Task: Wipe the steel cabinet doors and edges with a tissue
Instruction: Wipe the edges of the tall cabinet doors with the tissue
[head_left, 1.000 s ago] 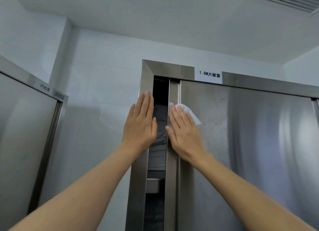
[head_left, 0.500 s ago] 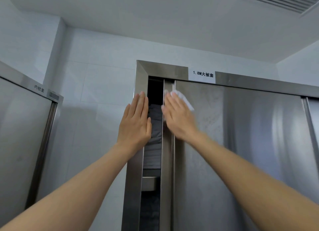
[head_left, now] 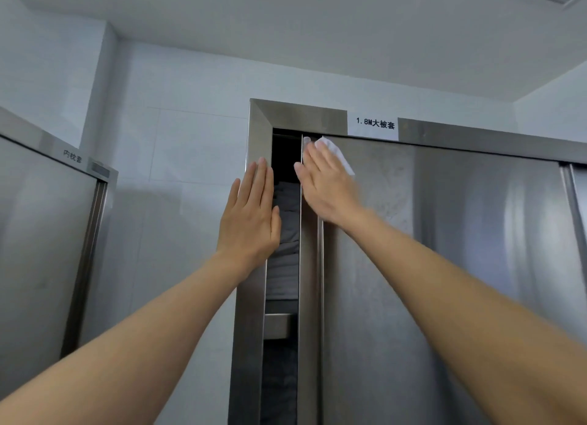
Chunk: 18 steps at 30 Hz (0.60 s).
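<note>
A tall steel cabinet (head_left: 444, 265) fills the right half of the view, its frame (head_left: 254, 297) running up the left side and across the top under a white ceiling. To the far left stands a second steel cabinet (head_left: 41, 250) with its own small label, well apart from the work. The sliding door (head_left: 397, 297) of the main cabinet is pulled slightly right, leaving a narrow dark gap through which folded grey linen (head_left: 286, 234) and a steel shelf (head_left: 279, 324) show. A white label (head_left: 374, 125) with printed characters sits on the top rail, just above and right of the wiping spot.

The left hand (head_left: 251, 221) lies flat and wide open against the left frame post, fingers together and pointing up, holding nothing; it seems to brace the body. The right hand (head_left: 327, 186) is also spread flat, pressing a white tissue (head_left: 333, 151) against the top left corner of the door, right beside the door's vertical edge. Only the tissue's upper part shows beyond the fingertips.

The step in hand looks like wiping the door's upper edge strip. Most of the door face to the right carries a dull speckled haze, so I judge much of the job remains.

Risks from here: the flat palm grips the tissue only by pressure, so a fast stroke could let it slip into the gap or drop. Pushing sideways could slide the door and pinch the left thumb near the opening. A stroke too high may catch and lift the label's lower edge.
</note>
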Motion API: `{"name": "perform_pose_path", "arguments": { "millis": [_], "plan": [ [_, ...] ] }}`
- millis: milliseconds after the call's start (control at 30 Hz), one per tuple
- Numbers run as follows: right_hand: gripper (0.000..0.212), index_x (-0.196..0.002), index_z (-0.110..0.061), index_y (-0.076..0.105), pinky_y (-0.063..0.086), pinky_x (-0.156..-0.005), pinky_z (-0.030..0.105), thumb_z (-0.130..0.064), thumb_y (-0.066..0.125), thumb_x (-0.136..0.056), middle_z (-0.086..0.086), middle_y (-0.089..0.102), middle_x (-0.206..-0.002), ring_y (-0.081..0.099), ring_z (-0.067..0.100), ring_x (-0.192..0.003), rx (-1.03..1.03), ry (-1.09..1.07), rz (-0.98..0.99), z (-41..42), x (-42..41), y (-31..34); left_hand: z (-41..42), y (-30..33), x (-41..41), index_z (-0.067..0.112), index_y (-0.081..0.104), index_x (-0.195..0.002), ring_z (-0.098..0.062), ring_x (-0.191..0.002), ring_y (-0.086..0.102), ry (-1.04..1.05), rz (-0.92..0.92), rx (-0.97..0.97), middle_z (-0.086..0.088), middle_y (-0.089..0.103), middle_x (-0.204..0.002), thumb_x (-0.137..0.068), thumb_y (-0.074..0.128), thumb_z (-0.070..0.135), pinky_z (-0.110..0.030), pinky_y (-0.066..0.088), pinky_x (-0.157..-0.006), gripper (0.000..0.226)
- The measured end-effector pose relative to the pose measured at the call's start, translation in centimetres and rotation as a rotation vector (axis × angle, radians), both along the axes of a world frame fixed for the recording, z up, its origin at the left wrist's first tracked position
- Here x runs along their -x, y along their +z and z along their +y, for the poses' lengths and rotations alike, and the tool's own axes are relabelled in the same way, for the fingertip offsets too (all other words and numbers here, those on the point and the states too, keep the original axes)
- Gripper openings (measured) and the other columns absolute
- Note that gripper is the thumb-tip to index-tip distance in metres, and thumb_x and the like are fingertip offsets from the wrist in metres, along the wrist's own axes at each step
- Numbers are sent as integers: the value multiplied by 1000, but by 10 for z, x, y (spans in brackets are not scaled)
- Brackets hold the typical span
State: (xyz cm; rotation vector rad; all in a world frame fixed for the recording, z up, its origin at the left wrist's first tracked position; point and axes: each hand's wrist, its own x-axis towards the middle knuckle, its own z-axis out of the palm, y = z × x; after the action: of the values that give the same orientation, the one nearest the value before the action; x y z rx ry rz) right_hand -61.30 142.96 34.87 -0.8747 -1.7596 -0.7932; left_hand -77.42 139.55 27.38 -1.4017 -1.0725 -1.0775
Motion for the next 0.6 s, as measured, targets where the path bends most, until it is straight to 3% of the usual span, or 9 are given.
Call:
{"name": "perform_pose_path", "arguments": {
  "millis": [67, 233, 333, 400, 467, 533, 600],
  "plan": [
    [96, -156, -4, 23, 5, -125, 37, -63, -18, -91, 6, 22, -164, 8, 18, -153, -17, 18, 14, 3, 1, -2, -1, 0, 0, 2, 12, -157, -25, -153, 1, -1, -1, 1, -12, 6, -165, -97, 23, 30, -45, 13, -124, 66],
    [75, -158, -10, 14, 1, -125, 35, -56, 3, -99, -1, 9, -165, -2, 10, -153, -26, 141, -74, -9, -10, -96, 0, 0, -2, 3, 9, -157, -24, -153, -1, -15, -15, 0, -12, 4, -166, -98, 21, 31, -43, 10, -124, 67],
    [85, -155, -5, 27, 9, -125, 38, -60, -5, -99, 6, 25, -162, 13, 18, -153, -63, 117, -24, -6, -7, -40, 0, 0, -2, 3, 12, -157, -25, -153, 1, -33, -10, -3, -12, 7, -166, -97, 22, 30, -45, 14, -124, 67],
    [71, -153, -3, 29, 0, -125, 31, -50, 7, -105, 7, 26, -162, 14, 19, -152, -15, 55, -6, -6, -6, 6, -1, 0, 0, 3, 11, -157, -25, -153, 1, -32, -7, -4, -11, 7, -166, -96, 23, 29, -45, 14, -124, 67],
    [67, -152, 1, 31, 1, -124, 31, -45, 12, -106, 10, 29, -161, 17, 22, -152, -58, 39, -14, -3, -5, 9, -2, 0, -1, 4, 10, -157, -24, -153, 0, -37, -10, 0, -11, 5, -166, -96, 21, 30, -43, 12, -124, 67],
    [76, -153, -1, 28, 8, -125, 38, -52, 2, -104, 10, 26, -162, 16, 22, -152, -109, 74, -39, -7, -6, -37, -2, 0, -2, 4, 11, -157, -24, -153, 1, -44, -15, -5, -11, 7, -166, -96, 21, 29, -43, 13, -124, 67],
    [75, -157, -8, 16, 3, -125, 36, -55, -3, -101, 3, 11, -165, 2, 14, -153, -59, 91, -72, -11, -8, -105, -1, 0, -2, 3, 11, -157, -24, -153, 2, -43, -16, -6, -11, 7, -166, -96, 21, 30, -44, 14, -124, 68]
  ]
}}
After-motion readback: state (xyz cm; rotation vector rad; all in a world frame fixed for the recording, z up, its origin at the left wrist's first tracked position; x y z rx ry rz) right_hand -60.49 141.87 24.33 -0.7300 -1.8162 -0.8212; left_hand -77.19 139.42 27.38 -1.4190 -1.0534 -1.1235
